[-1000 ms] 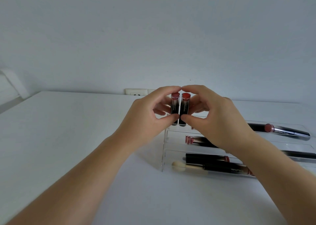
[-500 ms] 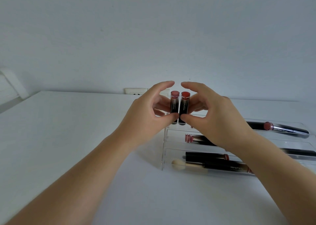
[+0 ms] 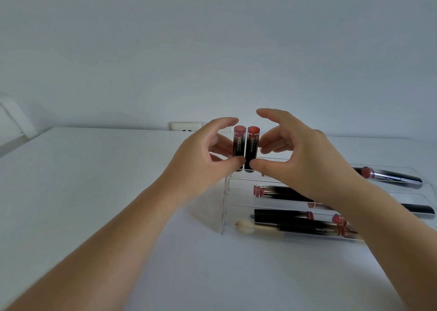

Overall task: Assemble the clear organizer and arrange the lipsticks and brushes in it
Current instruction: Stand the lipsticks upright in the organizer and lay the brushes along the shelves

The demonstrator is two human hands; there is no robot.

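Two hands steady a pair of upright lipsticks on the top tier of a clear acrylic organizer (image 3: 224,206) on a white bench (image 3: 94,180).

The left hand (image 3: 203,159) touches the pink-capped lipstick (image 3: 239,145) and the right hand (image 3: 300,159) the red-capped lipstick (image 3: 253,146); thumbs press near the bases, index fingers arch apart above the caps, so the grip looks loose, perhaps only touching. The tubes stand side by side at the organizer's back left corner. Lower tiers hold lipsticks lying flat and a sponge-tipped brush (image 3: 246,226).

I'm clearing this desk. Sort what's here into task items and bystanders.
Task items: clear organizer; two upright lipsticks; lipsticks lying on the tiers; sponge-tipped brush; left hand; right hand.

Bystanders: wall socket; white table.
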